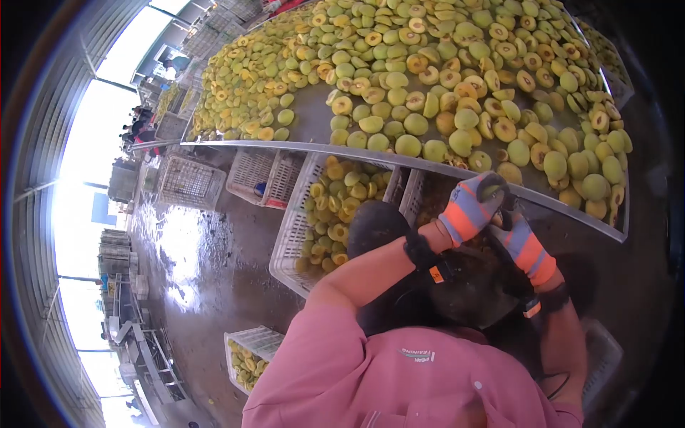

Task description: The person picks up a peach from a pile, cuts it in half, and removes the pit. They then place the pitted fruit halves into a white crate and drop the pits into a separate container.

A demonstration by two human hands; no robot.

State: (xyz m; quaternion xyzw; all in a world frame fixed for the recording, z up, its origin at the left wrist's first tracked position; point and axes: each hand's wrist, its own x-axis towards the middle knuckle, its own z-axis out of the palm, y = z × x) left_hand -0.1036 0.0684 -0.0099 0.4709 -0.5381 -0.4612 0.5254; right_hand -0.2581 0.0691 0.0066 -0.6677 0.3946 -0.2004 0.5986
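Note:
Both my hands wear orange and grey gloves with dark fingers, and they meet just over the near edge of a metal table [307, 107]. My left hand [467, 207] is closed around a green stone fruit [491, 190], partly hidden by the fingers. Close beside it, my right hand [524, 246] has its fingers curled in; something small and dark may be in them, but I cannot make out what. Yellow-green stone fruits [407, 145], many cut in half with brown centres showing, cover much of the table.
Below the table edge stands a white crate [285, 246] full of halved fruit. Another crate with fruit [258, 341] is at lower left. More crates [191, 182] stand on the wet floor [207, 250]. Other people [143, 128] are far off at the left.

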